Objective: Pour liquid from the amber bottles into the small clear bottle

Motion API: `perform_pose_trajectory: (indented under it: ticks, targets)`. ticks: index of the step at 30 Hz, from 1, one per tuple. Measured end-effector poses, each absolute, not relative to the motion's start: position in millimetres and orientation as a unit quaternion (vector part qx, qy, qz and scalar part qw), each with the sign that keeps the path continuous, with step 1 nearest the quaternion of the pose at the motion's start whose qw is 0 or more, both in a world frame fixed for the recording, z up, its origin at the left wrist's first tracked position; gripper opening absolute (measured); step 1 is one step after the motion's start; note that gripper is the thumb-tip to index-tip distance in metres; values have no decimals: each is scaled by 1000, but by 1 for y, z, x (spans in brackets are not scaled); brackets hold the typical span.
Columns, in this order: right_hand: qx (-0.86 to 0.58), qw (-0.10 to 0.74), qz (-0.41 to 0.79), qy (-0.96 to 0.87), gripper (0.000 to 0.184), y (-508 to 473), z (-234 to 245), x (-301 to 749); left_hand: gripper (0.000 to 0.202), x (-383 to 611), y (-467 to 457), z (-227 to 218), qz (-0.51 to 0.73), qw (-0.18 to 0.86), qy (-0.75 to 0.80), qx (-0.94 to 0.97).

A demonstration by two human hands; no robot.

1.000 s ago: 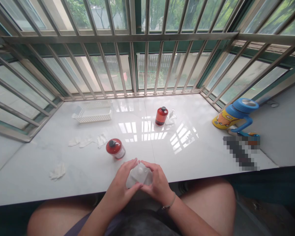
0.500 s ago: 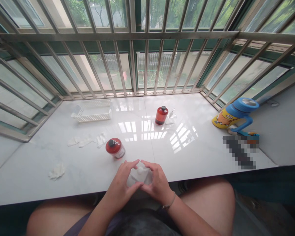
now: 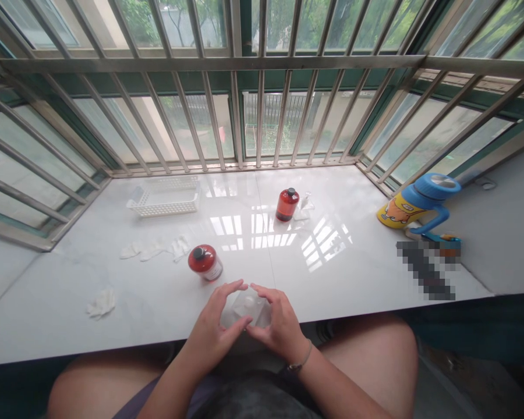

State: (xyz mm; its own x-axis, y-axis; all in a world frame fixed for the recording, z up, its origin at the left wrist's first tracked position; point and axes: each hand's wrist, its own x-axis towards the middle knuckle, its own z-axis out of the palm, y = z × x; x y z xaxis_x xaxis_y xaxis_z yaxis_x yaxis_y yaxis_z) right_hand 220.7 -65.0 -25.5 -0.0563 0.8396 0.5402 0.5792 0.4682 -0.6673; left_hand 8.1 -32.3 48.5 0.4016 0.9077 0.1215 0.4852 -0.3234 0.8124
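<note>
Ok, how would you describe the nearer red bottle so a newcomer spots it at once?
Start at the white countertop below the barred window. Just beyond the left hand, slightly to its left, stands a black-capped red bottle. Unlike the other red bottle, farther back beside a small clear object, it shows a pale label.

- Bench (image 3: 340,279): glossy white top, faint grey veining.
- Far left: white perforated plastic basket (image 3: 170,208).
- Before it: a row of crumpled white scraps (image 3: 152,251); another white clump (image 3: 101,304) nearer.
- Centre: black-capped red bottle (image 3: 206,265), labelled; farther back, a second red bottle (image 3: 287,205) beside a small clear object (image 3: 304,203).
- Right: blue-and-yellow handled flask (image 3: 404,208), blurred-out dark item (image 3: 424,272).
</note>
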Motion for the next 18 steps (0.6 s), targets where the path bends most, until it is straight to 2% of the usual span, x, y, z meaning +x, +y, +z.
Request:
perform_pose_trajectory:
  ticks: [9,14,18]
  targets:
    - [-503,473,128,-712,73,-65,-25,219,43,15,-31,45,361,309,460,751]
    - [-502,469,139,-713,75,-65,-25,220,45,8,-34,45,388,350,492,696]
    - [-502,476,136,-709,74,-64,-25,220,39,5,-37,45,379,375,502,681]
